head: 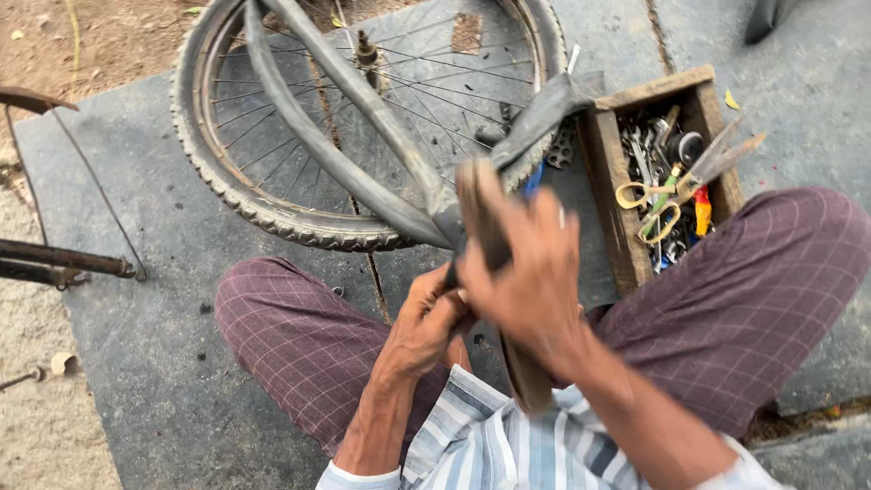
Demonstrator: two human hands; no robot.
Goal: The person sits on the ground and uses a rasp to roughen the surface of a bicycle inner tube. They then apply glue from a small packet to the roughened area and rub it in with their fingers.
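Head view, looking down over crossed legs in plum checked trousers onto a grey stone slab (136, 363). Far to the left of the hands, rusty metal bars (63, 260) jut in from the edge over sandy ground. Up and left of the left hand lies a bicycle wheel (272, 213) flat on the slab, its knobbly tyre, spokes and hub axle plain to see.

A black inner tube (336, 136) loops out over the wheel and runs down to the hands. The left hand (426, 322) sits low, just above the striped shirt cuff, its fingers curled shut around the tube where it comes down between the knees. Just right of it and slightly higher, touching it, the right hand (526, 272) is closed around a flat brown wooden piece (485, 227), which stands upright against the tube; its lower end shows again below the wrist, near the shirt. The motion blur hides exactly how the fingers lie on it. Another length of tube slants up and right from the hands toward the box.

To the right of the right hand, well apart, a wooden box (606, 181) rests on the slab beside the right knee. Inside it are scissors with yellow handles (671, 186), wrenches and other small metal tools, heaped together. A small yellow leaf (731, 99) lies just beyond the box.
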